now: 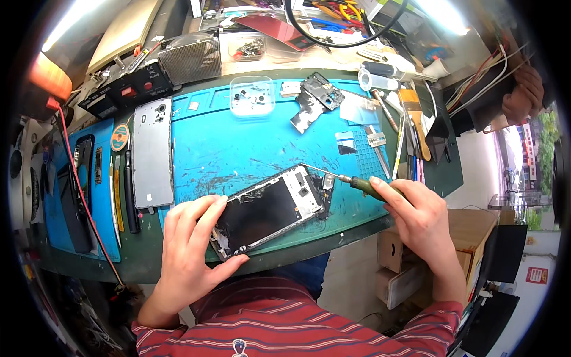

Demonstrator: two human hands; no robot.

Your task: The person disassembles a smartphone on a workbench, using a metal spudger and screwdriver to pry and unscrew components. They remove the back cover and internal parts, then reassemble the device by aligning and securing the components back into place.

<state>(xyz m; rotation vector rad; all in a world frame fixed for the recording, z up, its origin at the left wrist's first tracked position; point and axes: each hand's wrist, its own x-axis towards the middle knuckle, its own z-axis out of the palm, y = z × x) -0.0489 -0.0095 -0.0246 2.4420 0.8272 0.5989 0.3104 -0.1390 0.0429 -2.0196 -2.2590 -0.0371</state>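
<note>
A disassembled phone frame (pixel 259 217) with a black inner face and a white-silver top section lies slanted on the blue work mat (pixel 232 154). My left hand (pixel 196 238) grips its lower left end between fingers and thumb. My right hand (pixel 416 214) holds a green-handled thin tool (pixel 363 184), with the shaft tip at the phone's top corner. Small dark loose parts (pixel 326 199) lie against the phone's right end. A dark phone mid-plate (pixel 309 101) and a clear tub of small parts (pixel 253 87) sit behind on the mat.
A silver back panel (pixel 151 154), pry tools (pixel 131 196) and red cable lie left; brushes (pixel 416 131) and tweezers lie right. A power unit (pixel 125 83), heatsink (pixel 190 59) and tool shelves stand behind. Another person's hand (pixel 523 95) shows at upper right.
</note>
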